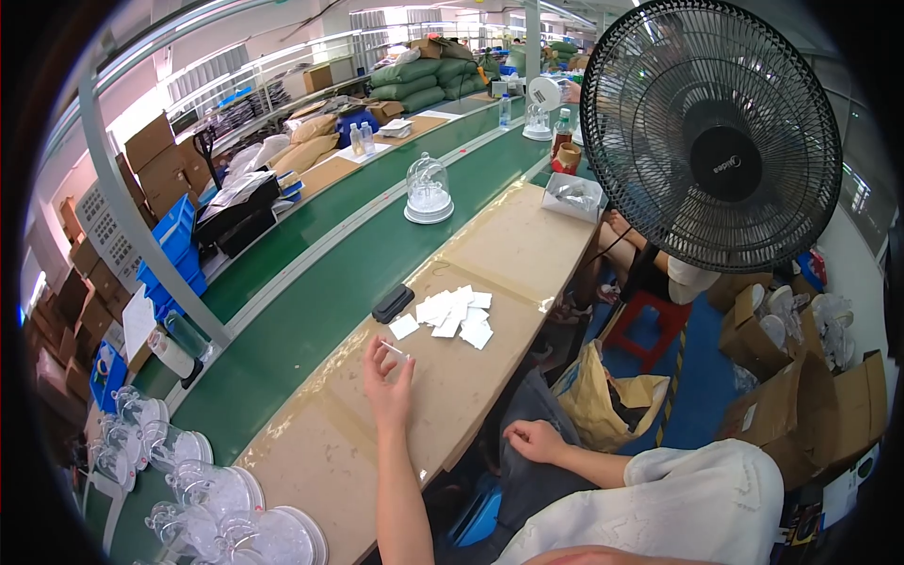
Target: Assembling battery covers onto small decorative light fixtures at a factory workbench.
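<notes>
My left hand [387,384] is raised over the cardboard-covered bench, with a thin white card [394,349] pinched between thumb and fingers and seen nearly edge-on. Just beyond it lies a loose pile of white square cards [458,313], some overlapping. A black oblong case [393,303] sits beside the pile, at the bench's edge along the belt. Down over my dark-clothed lap rests my right hand [535,440], its fingers loosely curled with nothing showing in them.
A green conveyor belt [348,268] runs alongside the bench, carrying a clear dome on a white base [428,193]. Several clear domes [212,490] lie at lower left. A large black fan [713,137] stands at right, near a red stool [646,330] and another seated person.
</notes>
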